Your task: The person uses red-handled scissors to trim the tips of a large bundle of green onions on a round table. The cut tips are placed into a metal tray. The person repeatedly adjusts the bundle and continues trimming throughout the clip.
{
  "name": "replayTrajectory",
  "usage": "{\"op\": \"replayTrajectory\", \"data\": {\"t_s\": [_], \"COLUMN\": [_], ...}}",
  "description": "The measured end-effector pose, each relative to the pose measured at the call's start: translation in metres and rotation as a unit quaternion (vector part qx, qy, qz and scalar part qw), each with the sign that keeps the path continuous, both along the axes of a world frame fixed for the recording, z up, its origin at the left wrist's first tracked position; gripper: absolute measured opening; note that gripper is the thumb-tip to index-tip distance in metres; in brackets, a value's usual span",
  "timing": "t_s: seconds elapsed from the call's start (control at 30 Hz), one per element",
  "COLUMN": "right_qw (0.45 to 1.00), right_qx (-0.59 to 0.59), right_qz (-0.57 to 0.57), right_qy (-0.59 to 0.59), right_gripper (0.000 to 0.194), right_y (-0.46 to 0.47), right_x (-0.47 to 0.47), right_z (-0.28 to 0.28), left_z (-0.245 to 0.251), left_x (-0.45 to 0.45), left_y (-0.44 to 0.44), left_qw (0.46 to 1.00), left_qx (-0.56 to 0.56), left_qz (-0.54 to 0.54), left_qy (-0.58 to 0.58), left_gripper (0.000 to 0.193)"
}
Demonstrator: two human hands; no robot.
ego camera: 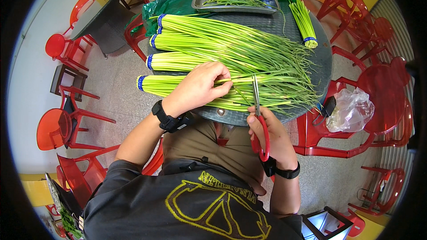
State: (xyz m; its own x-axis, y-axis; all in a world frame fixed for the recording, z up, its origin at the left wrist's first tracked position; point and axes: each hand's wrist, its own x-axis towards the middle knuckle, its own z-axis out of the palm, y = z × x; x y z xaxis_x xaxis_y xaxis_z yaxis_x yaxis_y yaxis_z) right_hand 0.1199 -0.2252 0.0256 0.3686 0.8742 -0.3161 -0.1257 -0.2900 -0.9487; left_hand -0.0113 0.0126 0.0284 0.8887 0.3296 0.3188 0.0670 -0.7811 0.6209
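Several bundles of long green stalks, which look like garlic scapes (233, 45), lie side by side on a round dark table (322, 68). Blue bands (149, 62) bind their left ends; the thin tips fan out to the right. My left hand (205, 81) rests over the nearest bundle (160, 83), pinching stalks between thumb and fingers. In my right hand (273, 133), at the table's front edge, are scissors with red handles (265, 141). Their metal blades (255, 90) point away from me across the stalks, nearly closed. Whether a stalk lies between the blades is unclear.
At the back, a metal tray (196, 5) holds loose stalks and blue scraps. Green plastic (176, 5) lies behind and beside it. A shorter banded bundle (303, 23) lies back right. Red plastic chairs (383, 96) surround the table; one bears a clear plastic bag (352, 108).
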Motion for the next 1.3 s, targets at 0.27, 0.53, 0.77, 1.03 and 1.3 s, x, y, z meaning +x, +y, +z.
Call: {"op": "replayTrajectory", "data": {"t_s": [0.27, 0.53, 0.77, 1.03, 1.3], "right_qw": [0.999, 0.999, 0.999, 0.995, 0.995], "right_qx": [0.029, -0.017, -0.001, 0.056, 0.08], "right_qz": [0.003, -0.004, -0.041, -0.08, -0.021], "right_qy": [-0.025, -0.035, -0.024, -0.034, 0.054], "right_gripper": [0.044, 0.036, 0.033, 0.036, 0.054], "right_y": [-0.002, -0.002, -0.003, -0.008, -0.014], "right_x": [-0.001, 0.0, 0.008, 0.023, 0.024], "right_z": [0.001, 0.004, -0.001, -0.007, -0.006], "left_z": [0.002, 0.003, 0.005, 0.012, -0.008], "left_x": [0.0, -0.002, -0.001, 0.018, 0.056], "left_y": [0.001, -0.001, -0.002, 0.001, -0.001], "left_qw": [1.0, 1.0, 1.0, 0.986, 0.982], "left_qx": [-0.003, 0.012, -0.001, 0.081, 0.183], "left_qz": [-0.011, -0.015, 0.005, -0.012, -0.032], "left_qy": [-0.011, -0.011, 0.015, 0.148, 0.034], "left_gripper": [0.018, 0.018, 0.017, 0.034, 0.018]}}
